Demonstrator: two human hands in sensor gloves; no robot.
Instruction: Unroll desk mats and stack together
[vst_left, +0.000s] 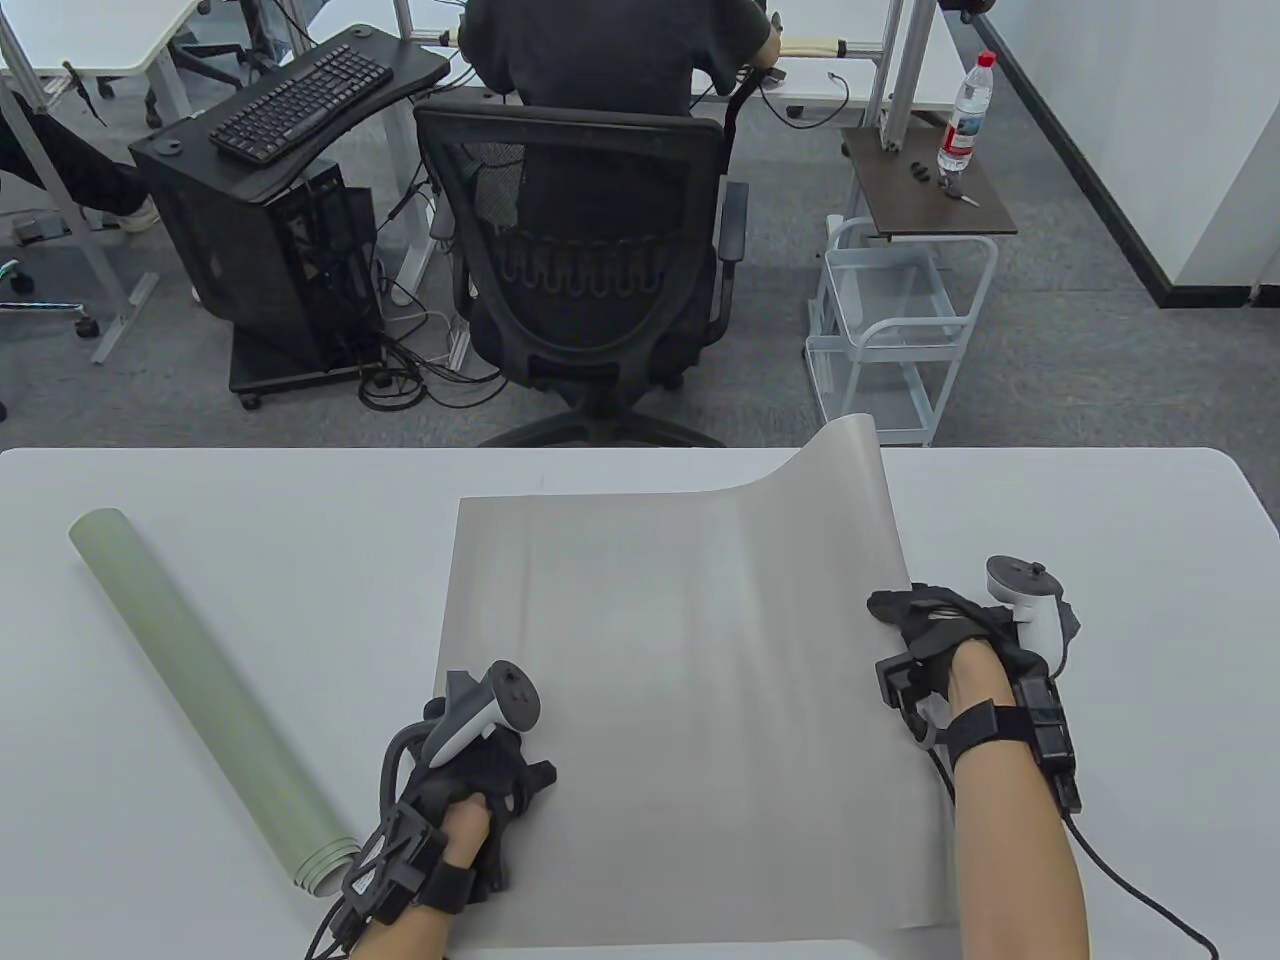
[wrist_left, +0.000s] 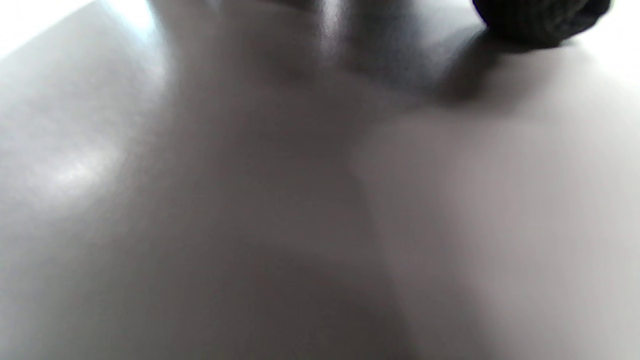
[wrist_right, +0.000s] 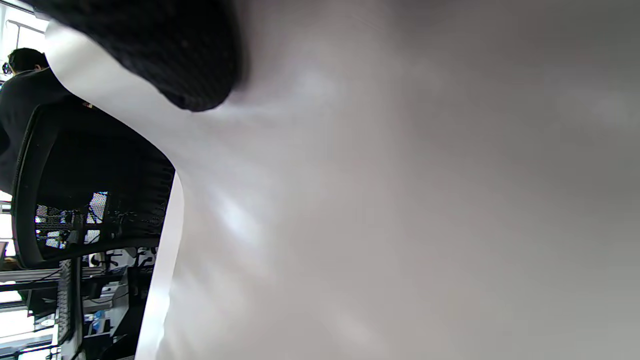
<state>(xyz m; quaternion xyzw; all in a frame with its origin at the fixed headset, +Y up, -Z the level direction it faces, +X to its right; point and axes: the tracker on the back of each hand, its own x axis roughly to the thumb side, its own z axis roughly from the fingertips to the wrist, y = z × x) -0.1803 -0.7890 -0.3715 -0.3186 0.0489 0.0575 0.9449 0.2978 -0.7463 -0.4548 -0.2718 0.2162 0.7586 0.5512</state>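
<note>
Smooth grey mat (vst_left: 690, 700) lies mostly flat, far corner curling.

Both hands – left hand (vst_left: 470, 770), right hand (vst_left: 940, 625) – in black knit sensor gloves with black plastic brackets. White-and-grey tracker strapped on the back of each. Bare forearms, black wrist straps, black cables trailing off toward the surface's near edge.

A white table (vst_left: 200, 480) carried a grey mat (vst_left: 690, 700) spread at centre, its far right corner curling up, and a rolled green mat (vst_left: 205, 690) lying left.
</note>
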